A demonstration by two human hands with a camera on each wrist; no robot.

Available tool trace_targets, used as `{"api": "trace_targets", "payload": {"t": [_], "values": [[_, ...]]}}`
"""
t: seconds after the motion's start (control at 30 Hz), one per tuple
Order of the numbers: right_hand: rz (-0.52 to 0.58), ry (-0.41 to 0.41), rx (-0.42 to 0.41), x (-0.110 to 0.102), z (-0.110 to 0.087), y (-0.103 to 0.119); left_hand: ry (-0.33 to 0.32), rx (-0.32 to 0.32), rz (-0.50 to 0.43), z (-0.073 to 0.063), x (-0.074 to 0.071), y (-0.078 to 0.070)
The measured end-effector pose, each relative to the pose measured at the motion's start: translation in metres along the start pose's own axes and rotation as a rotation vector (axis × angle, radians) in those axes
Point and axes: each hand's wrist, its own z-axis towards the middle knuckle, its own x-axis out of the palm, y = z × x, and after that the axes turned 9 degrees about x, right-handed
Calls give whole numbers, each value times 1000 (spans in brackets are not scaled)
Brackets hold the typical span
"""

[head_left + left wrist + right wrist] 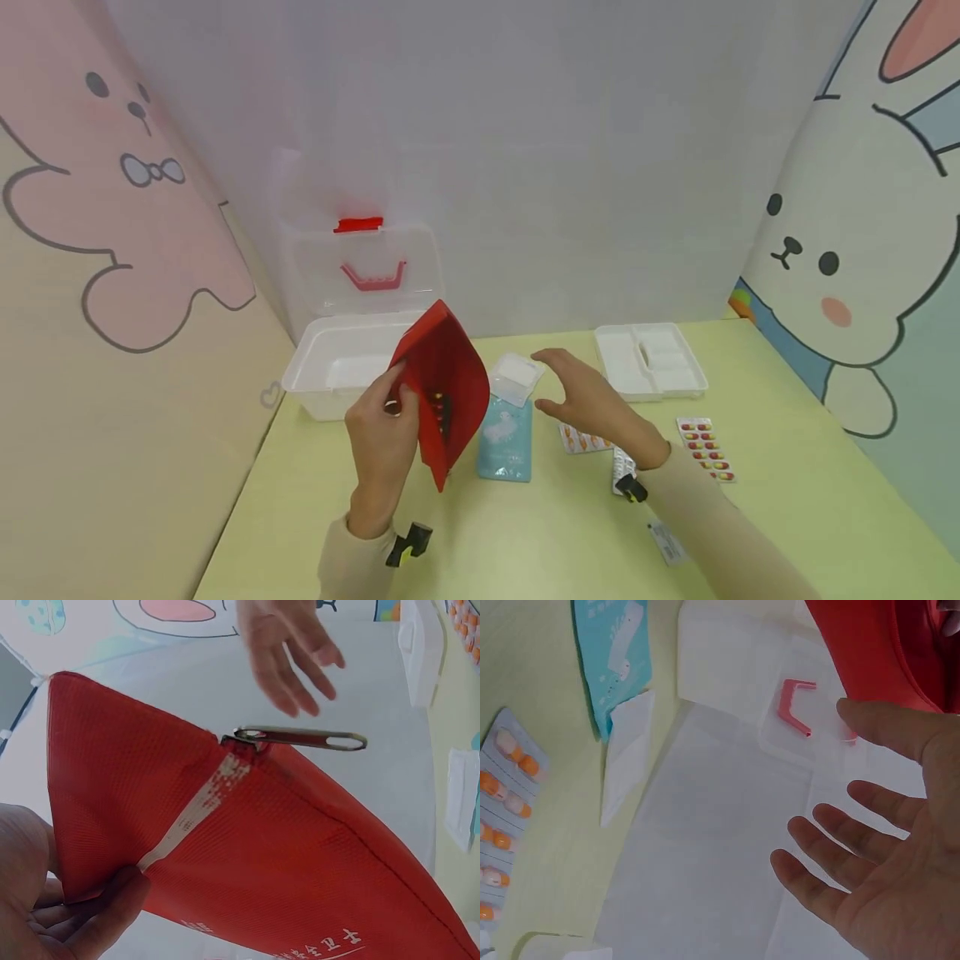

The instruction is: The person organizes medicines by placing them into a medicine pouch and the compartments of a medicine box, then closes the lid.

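Note:
A red zippered pouch (468, 375) is raised above the table, its mouth gaping. My left hand (382, 429) pinches it along one edge with thumb and fingers. The zipper pull (300, 738) sticks out from the pouch in the left wrist view. Inside, a dark item with small bright spots is partly visible; its kind is unclear. My right hand (581, 396) hovers right of the pouch, fingers spread and holding nothing. Just left of its fingertips lies a small white packet (516, 377), touching the top of a teal packet (505, 442).
A white box (318, 367) with a clear lid and red handle (375, 279) stands at the back left. At the back right sits a white compartment tray (621, 358). Blister packs with orange capsules (581, 439) and red-yellow capsules (705, 450) lie on the right, near a small label-like packet (666, 543).

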Motion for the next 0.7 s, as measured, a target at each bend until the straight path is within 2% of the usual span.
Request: {"api": "trace_targets", "payload": {"t": [0.2, 0.33, 0.53, 0.63, 0.7], "values": [[-50, 135, 116, 30, -1, 1, 4, -5, 1, -3, 0, 2], [-69, 192, 133, 49, -2, 5, 3, -3, -1, -4, 0, 2], [-107, 253, 113, 68, -4, 8, -1, -7, -2, -5, 1, 2], [-138, 266, 138, 74, -4, 8, 8, -11, 1, -6, 1, 2], [-152, 246, 166, 78, -4, 7, 12, -8, 2, -6, 1, 2]]}}
